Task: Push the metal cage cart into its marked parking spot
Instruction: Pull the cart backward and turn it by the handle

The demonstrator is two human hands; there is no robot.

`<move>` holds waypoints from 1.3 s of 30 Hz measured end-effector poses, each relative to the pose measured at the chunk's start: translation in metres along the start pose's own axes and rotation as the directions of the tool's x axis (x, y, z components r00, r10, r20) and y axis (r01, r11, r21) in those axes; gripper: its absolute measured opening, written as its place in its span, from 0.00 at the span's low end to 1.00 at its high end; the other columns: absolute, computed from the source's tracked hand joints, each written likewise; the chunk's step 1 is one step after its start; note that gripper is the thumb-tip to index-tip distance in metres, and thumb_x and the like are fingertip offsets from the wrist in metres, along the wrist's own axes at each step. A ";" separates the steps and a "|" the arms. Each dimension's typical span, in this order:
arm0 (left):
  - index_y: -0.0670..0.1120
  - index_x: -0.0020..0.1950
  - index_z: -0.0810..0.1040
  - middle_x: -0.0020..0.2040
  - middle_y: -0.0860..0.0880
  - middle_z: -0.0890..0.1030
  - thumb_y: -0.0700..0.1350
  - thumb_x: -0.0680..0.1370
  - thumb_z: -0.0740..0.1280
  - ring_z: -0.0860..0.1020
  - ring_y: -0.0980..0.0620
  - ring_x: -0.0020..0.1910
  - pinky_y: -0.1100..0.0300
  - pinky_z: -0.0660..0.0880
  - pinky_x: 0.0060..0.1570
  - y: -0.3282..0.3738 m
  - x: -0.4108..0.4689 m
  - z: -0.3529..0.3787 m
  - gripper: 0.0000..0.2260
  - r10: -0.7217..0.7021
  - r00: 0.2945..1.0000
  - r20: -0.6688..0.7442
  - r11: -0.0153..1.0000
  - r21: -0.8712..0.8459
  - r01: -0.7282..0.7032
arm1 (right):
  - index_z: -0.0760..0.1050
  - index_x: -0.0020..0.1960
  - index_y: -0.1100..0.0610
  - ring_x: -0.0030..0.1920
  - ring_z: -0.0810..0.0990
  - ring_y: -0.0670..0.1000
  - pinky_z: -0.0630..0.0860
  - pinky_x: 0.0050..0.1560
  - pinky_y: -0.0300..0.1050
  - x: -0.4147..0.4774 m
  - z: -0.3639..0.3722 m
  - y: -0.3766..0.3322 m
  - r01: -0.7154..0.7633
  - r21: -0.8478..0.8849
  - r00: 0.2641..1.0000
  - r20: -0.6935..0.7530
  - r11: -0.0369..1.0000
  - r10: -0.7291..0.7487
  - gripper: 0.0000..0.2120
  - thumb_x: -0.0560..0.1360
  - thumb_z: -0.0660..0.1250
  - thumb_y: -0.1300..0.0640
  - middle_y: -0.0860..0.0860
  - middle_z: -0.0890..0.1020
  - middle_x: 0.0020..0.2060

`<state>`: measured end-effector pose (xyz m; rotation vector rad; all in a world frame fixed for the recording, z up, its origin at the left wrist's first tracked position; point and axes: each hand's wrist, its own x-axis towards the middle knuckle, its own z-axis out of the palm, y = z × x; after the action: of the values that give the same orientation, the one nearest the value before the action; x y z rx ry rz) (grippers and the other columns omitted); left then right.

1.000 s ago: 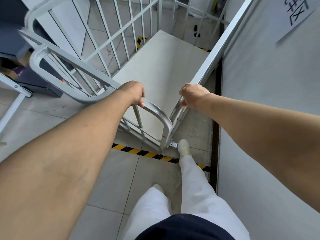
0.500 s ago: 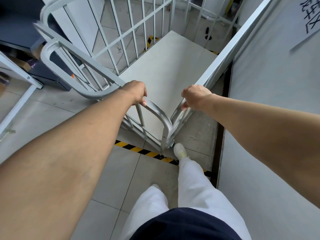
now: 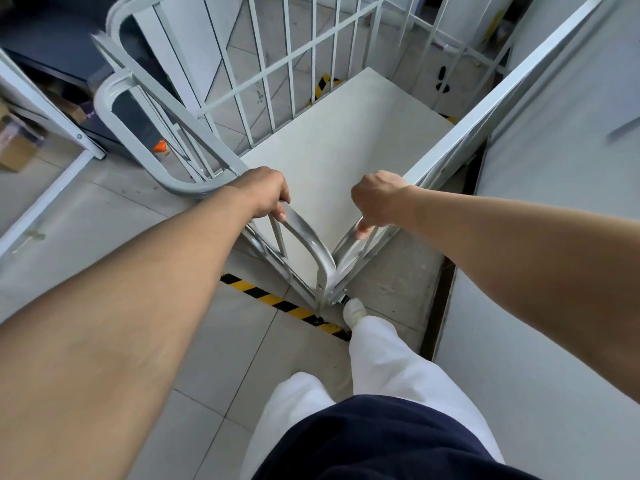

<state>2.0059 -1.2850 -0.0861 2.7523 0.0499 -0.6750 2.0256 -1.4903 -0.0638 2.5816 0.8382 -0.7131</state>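
Observation:
The metal cage cart [image 3: 332, 147] fills the middle of the view: silver tube frame, barred sides, a pale flat deck. My left hand [image 3: 265, 190] is closed on the top rail of its near left gate. My right hand [image 3: 379, 199] grips the top rail of the right side, close to the near corner. A yellow-and-black striped floor line [image 3: 277, 301] runs under that near corner; more striped tape [image 3: 323, 83] shows through the bars at the far side. My right foot [image 3: 354, 311] touches the floor by the cart's corner wheel.
A pale wall panel [image 3: 561, 237] stands close along the cart's right side, with a dark gap at its foot. A second rounded metal gate [image 3: 131, 133] leans at the left. Cardboard boxes [image 3: 17, 147] and a white frame leg [image 3: 52, 195] sit far left on the tiled floor.
The view has shifted so the cart sits lower and nearer in frame. Both hands keep their grips on the rails, and my right foot has stepped forward to the striped line.

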 end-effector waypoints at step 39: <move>0.42 0.61 0.81 0.54 0.44 0.85 0.38 0.72 0.74 0.77 0.45 0.62 0.57 0.72 0.59 -0.011 0.010 -0.015 0.18 0.047 0.999 -0.011 0.999 0.018 -0.047 | 0.79 0.52 0.61 0.41 0.74 0.56 0.71 0.39 0.44 0.004 0.000 -0.015 -0.226 0.287 0.972 0.000 0.931 0.236 0.23 0.68 0.73 0.43 0.54 0.76 0.39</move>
<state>2.0201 -1.2699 -0.0810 2.7646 -0.0180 -0.6508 2.0187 -1.4769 -0.0684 2.8922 0.4535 -0.7676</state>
